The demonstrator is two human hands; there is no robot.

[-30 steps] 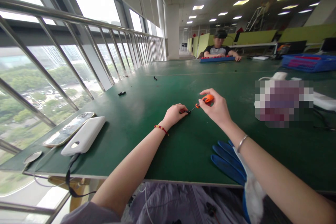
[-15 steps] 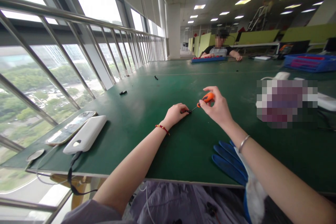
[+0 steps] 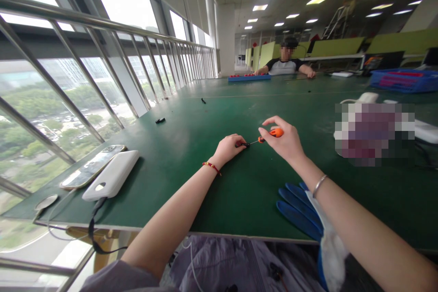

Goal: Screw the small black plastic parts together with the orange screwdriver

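Observation:
My left hand (image 3: 228, 149) rests on the green table (image 3: 178, 159), its fingers closed on a small black part (image 3: 243, 144) whose kind I cannot make out. From the right, my right hand (image 3: 284, 140) holds a screwdriver (image 3: 275, 132) with an orange and black handle, thumb and fingers around it. Its thin shaft points left and slightly down, and the tip meets the black part at my left fingertips. My palm and fingers hide some of the handle.
A phone (image 3: 94, 166) and white power bank (image 3: 112, 175) with a cable lie left. A blue-and-white glove (image 3: 303, 207) lies under my right forearm. Small black pieces (image 3: 160, 120) sit farther off. Across the table a person (image 3: 285, 65) sits near a blue tray (image 3: 249, 78); a blue basket (image 3: 404, 83) stands right.
The screwdriver handle has dropped to a flatter angle, and my right hand has shifted slightly down. My left hand stays put. Across the table, the blue tray has slid left.

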